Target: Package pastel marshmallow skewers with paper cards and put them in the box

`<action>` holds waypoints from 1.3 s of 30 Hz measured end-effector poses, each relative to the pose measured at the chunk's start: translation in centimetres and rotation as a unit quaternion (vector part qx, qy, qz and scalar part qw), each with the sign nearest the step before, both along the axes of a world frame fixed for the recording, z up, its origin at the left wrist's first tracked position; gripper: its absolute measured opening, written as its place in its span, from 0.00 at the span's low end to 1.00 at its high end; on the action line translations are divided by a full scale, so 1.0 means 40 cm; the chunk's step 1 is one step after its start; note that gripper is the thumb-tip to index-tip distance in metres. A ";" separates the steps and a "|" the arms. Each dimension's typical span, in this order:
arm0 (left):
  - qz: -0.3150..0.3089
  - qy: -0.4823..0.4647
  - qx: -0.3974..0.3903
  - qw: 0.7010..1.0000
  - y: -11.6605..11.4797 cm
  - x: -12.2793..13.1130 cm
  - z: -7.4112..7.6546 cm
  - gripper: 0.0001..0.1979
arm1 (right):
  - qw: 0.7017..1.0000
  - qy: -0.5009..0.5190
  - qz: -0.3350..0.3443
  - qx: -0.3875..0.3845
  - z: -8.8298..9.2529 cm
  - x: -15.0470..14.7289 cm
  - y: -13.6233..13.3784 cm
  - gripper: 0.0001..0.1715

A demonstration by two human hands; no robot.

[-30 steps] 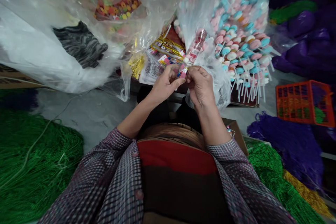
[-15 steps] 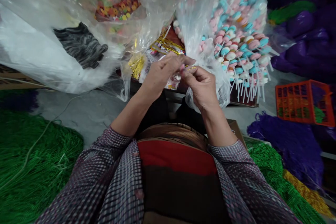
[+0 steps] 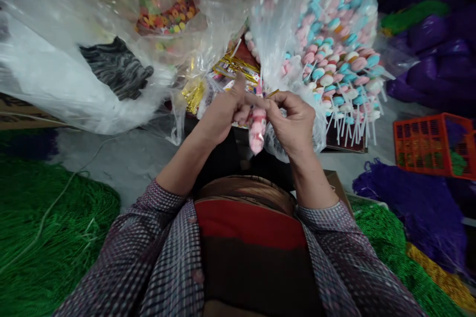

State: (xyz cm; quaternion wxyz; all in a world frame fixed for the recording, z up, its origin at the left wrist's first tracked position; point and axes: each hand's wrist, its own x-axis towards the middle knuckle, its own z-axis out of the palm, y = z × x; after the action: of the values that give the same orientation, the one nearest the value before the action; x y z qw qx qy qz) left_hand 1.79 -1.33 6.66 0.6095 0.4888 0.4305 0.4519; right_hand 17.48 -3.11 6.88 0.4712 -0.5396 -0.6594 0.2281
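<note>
Both hands met at mid-frame over the person's lap: the left hand (image 3: pixel 219 114) pinched the top of a small pink candy packet (image 3: pixel 257 129), which hung down between the two hands, while the right hand (image 3: pixel 293 121) gripped the same top with curled fingers and held a thin gold twist tie (image 3: pixel 272 93) at its fingertips. Far left, green bead strands (image 3: pixel 48 237) lay heaped on the floor below a large clear plastic bag (image 3: pixel 55 74) with a dark striped cloth (image 3: pixel 117 67) inside. Behind the hands, gold ties (image 3: pixel 238 65) lay on the surface, near a bag of multicoloured ring candies (image 3: pixel 167 12). Just right of the hands stood a clear bag of pink, blue and white lollipops (image 3: pixel 338 59). Further right sat an orange crate (image 3: pixel 431 144) and purple bead strands (image 3: pixel 412 208).
</note>
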 end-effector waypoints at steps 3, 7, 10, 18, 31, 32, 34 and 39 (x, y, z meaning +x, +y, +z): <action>-0.014 0.016 -0.012 1.000 -0.015 0.012 -0.024 0.33 | 1.000 0.007 -0.006 0.007 -0.003 0.005 -0.003 0.07; -0.041 -0.003 -0.012 0.999 -0.029 0.030 -0.060 0.33 | 1.000 0.025 0.004 -0.009 -0.002 0.018 -0.033 0.07; -0.069 -0.010 0.108 0.992 -0.038 0.037 -0.070 0.25 | 0.992 0.110 0.025 -0.051 -0.008 0.046 -0.062 0.06; -0.095 0.243 0.474 0.841 -0.097 0.115 -0.083 0.14 | 0.937 0.273 0.029 -0.217 -0.024 0.194 -0.164 0.10; 0.132 0.406 0.273 0.862 0.204 -0.080 -0.228 0.11 | 0.830 -0.009 -0.392 -0.397 -0.187 0.645 -0.569 0.08; 0.137 0.407 0.266 0.863 0.218 -0.084 -0.237 0.11 | 0.817 -0.049 -0.419 -0.393 -0.202 0.662 -0.595 0.08; 0.137 0.399 0.257 0.869 0.235 -0.087 -0.249 0.12 | 0.808 -0.081 -0.427 -0.397 -0.224 0.677 -0.628 0.08; 0.134 0.366 0.233 0.891 0.269 -0.090 -0.268 0.14 | 0.819 -0.076 -0.440 -0.360 -0.233 0.647 -0.608 0.06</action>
State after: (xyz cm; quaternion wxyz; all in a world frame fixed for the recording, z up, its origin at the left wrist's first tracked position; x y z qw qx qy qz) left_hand -1.81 9.42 -4.05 0.2114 0.6852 0.5666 0.4060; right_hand 43.36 -27.42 -2.42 0.2421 -0.9189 -0.2566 0.1763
